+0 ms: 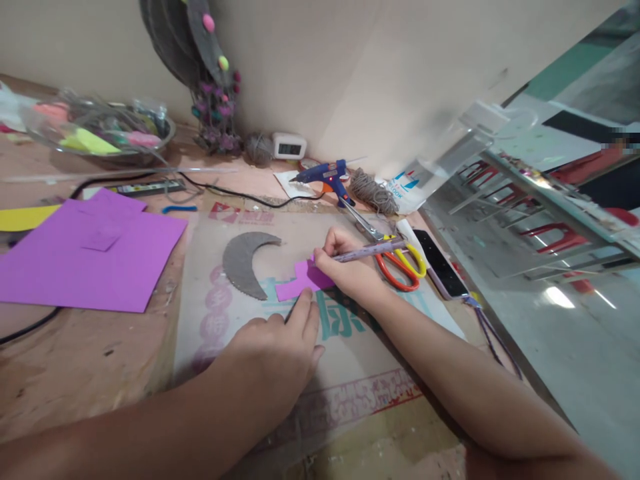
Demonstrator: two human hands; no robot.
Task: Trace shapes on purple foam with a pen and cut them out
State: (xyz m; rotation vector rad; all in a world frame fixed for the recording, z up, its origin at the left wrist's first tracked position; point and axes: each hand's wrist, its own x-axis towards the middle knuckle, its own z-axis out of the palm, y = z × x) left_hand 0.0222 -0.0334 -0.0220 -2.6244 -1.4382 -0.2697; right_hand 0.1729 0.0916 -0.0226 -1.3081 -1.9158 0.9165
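Right hand (345,263) pinches a pen (370,251) over the purple scrap (300,283); left hand (277,347), fingers flat, pins the scrap beside a grey crescent (243,263).

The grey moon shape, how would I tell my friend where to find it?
Start at the big printed cardboard sheet lying in the middle of the table. On its upper left part, just left of the small purple paper under the right hand, lies the grey crescent. It is the only grey, curved, moon-like piece; the papers nearby are purple and straight-edged.
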